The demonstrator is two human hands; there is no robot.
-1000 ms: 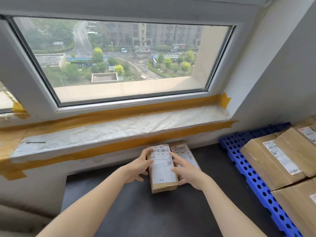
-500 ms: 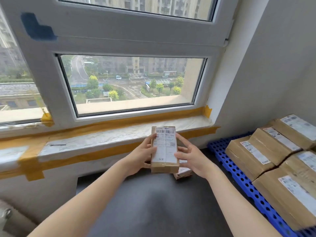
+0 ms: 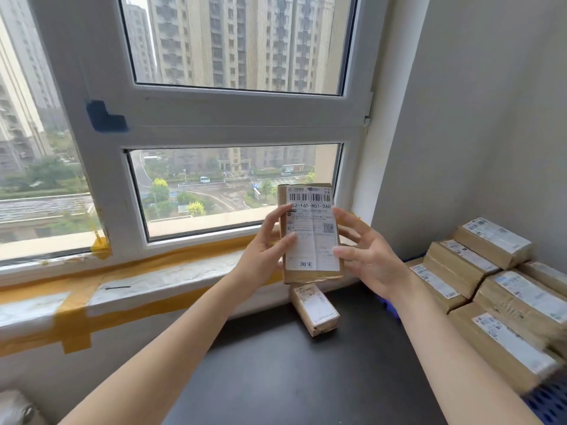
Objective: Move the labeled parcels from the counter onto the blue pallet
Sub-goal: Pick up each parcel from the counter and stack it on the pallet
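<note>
Holding a labeled parcel upright, left hand and right hand are pinching its edges with spread fingers; one parcel is waiting on the counter, stacked parcels are filling the blue pallet at three o'clock.

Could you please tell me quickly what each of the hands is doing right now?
Left hand: grips the raised parcel by its left edge.
Right hand: fingertips pinch that parcel's right edge.

White-framed window with blue tape; sill edged in yellow tape; grey wall.
</note>
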